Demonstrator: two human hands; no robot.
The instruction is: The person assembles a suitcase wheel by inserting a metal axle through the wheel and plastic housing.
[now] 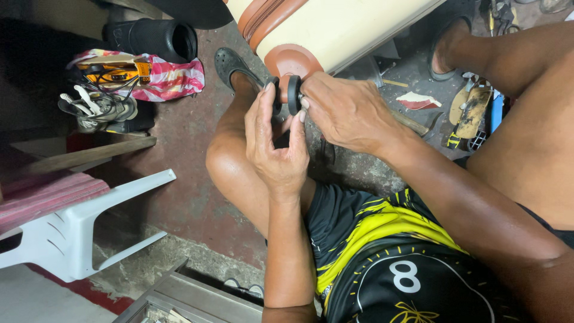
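Observation:
A cream hard-shell suitcase (pixel 335 27) with brown trim lies tilted across my lap, its brown corner cap (pixel 292 60) facing me. Under that corner sits a black double wheel (pixel 287 96). My left hand (pixel 276 143) reaches up from below and pinches the left wheel disc with thumb and fingers. My right hand (pixel 350 110) comes in from the right, its fingertips pressed on the right disc and the axle. Both hands cover most of the wheel's mount. My bare knee (pixel 230 161) is just below the hands.
A white plastic chair (pixel 78 227) stands at the left. Beyond it lie a striped cloth with tools (pixel 143 75), a black boot (pixel 158 39) and a wooden plank (pixel 89 155). A metal box edge (pixel 191 296) is at the bottom. Sandals and scraps (pixel 469 110) lie at the right.

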